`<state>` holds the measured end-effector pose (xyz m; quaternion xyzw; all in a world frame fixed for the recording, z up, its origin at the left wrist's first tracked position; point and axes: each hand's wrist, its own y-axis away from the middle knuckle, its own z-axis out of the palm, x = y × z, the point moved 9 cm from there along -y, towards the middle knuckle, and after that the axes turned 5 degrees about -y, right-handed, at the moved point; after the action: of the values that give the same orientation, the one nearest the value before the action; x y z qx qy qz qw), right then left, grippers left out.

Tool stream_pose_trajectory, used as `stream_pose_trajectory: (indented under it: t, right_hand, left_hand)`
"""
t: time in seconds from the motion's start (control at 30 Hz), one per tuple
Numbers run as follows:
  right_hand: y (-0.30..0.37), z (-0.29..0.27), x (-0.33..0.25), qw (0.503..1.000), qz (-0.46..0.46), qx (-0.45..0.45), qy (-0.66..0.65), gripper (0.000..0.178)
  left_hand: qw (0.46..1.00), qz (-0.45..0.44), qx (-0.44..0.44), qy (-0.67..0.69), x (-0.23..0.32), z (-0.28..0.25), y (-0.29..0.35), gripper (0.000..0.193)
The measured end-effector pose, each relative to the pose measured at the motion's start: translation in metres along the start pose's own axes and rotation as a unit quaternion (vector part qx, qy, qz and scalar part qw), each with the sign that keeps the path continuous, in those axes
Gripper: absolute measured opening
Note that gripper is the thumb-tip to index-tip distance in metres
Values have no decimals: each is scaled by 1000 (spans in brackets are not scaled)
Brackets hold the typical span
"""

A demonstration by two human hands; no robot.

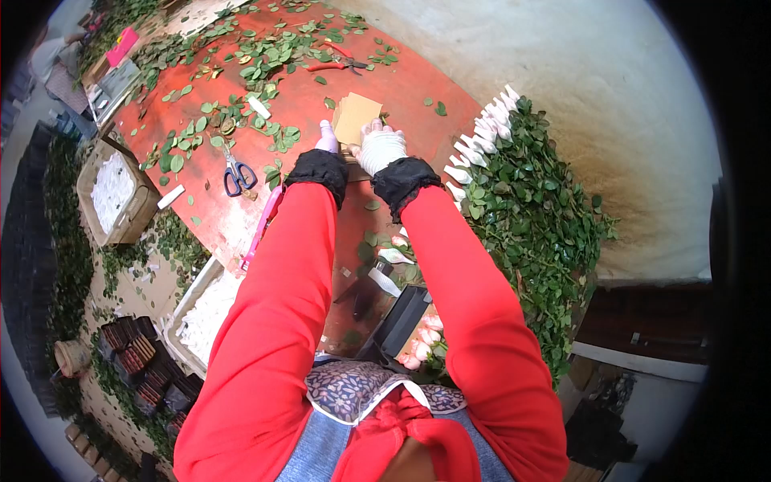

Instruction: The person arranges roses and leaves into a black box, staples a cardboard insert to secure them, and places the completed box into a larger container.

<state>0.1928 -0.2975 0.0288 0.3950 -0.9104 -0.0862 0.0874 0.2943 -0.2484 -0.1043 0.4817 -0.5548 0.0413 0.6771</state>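
Both my arms reach forward over the red table. A stack of tan cardboard sheets (356, 115) lies between my hands, its edges slightly fanned. My left hand (328, 138) grips the stack's left side; it looks lilac, with the thumb upright and the other fingers mostly hidden. White wrapping covers much of my right hand (382, 149), whose bent fingers close on the stack's right edge. Scissors with dark blue handles (238, 178) lie to the left of my left wrist. Farther off rest red-handled pliers (337, 66).
Loose green leaves (269, 68) litter the red table (426, 84). Leafy stems with white-wrapped heads (530, 185) are piled at right. Pink roses (422, 345) sit by a black box (401, 317) near my body. A basket (132, 213) with white pieces stands left; a person (60, 64) is far left.
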Motion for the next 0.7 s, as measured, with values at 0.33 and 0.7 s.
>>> stream_pose_trajectory:
  t: [0.33,0.7]
  right_hand:
    - [-14,-17,3,990,-34,-19,-138,66]
    - [-5,132,43,905,-30,-268,-330,91]
  left_hand:
    - [928,-55,-131,344,-7,-3,19,81]
    - [974,167,87,-126,-7,-45,53,52]
